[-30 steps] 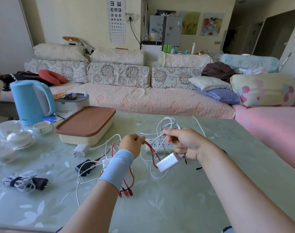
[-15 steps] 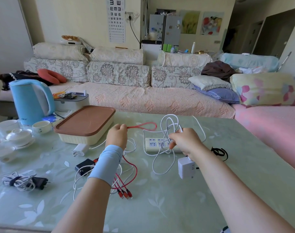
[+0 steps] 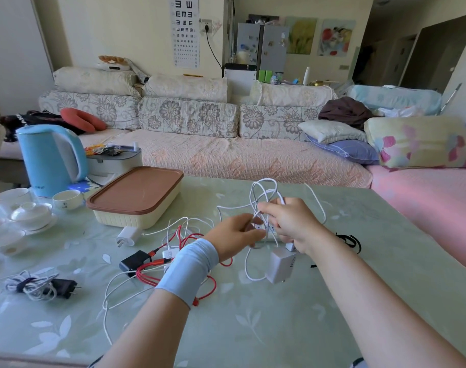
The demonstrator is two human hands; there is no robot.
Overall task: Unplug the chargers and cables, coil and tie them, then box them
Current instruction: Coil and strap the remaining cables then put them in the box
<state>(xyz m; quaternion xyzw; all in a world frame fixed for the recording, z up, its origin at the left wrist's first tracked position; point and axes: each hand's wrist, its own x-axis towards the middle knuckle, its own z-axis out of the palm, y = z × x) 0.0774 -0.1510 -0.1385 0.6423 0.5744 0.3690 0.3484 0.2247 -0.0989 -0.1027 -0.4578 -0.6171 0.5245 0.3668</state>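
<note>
Loops of white cable (image 3: 259,200) stand upright, gripped by the right hand (image 3: 293,224); the left hand (image 3: 234,237), just beside it, pinches one strand.

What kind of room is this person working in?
Most likely a home living room: a long flowered sofa stands behind the table, which bears a blue kettle and tea cups.

On the table (image 3: 279,328) the lidded box (image 3: 136,197) stands left of centre, with the kettle (image 3: 50,158) and a teacup (image 3: 67,199) further left. A charger (image 3: 127,235) lies just before the box, and a cable tangle (image 3: 146,270) lies nearer. Right of the tangle, the left hand (image 3: 234,235) and right hand (image 3: 290,224) hold a cable (image 3: 263,179) above the table. The sofa (image 3: 226,160) stands behind.
</note>
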